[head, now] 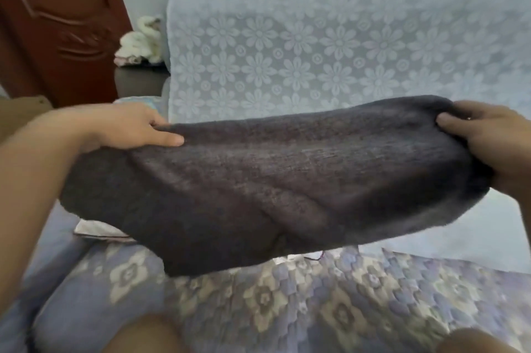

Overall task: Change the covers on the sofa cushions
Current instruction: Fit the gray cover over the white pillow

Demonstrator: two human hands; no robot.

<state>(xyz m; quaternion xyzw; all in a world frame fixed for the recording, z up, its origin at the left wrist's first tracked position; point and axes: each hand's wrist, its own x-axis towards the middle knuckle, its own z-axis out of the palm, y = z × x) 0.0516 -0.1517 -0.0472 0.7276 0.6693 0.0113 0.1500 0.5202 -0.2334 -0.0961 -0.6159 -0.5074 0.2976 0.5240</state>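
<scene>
— Head view: where's the cover?
— Stretched in the air between my grips: left hand and right hand each pinch a top corner of the dark grey cover, above the sofa seat.
— Next?
— Likely finding its opening for a cushion.

The dark grey cover, stretched between both hands, spans nearly the full width and blocks frontal access to the sofa seat behind it. Open room lies above it, before the floral backrest. The near seat edge, below the cover, is unobstructed.
</scene>
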